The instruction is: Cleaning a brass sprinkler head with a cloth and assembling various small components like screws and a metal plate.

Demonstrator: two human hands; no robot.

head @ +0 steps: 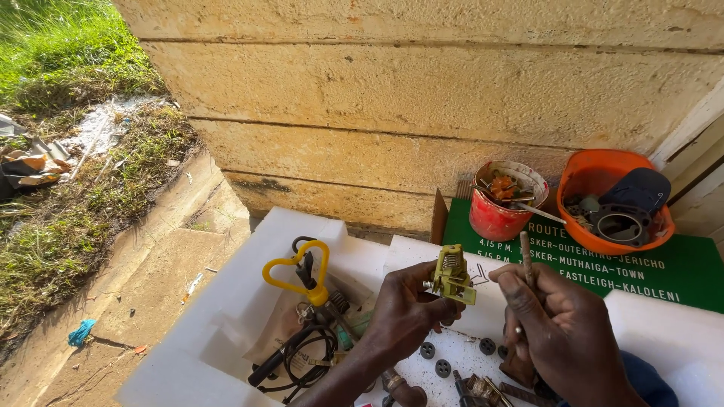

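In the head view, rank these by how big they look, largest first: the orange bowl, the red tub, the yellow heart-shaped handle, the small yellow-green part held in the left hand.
1. orange bowl
2. red tub and yellow heart-shaped handle: look alike in size, and the handle is nearer the camera, so unranked
3. yellow-green part, pinched in the left hand

Bright daylight from the left glares off the white foam tray (pixel 226 301); the picture is sharp, with wide-angle bending at its edges.
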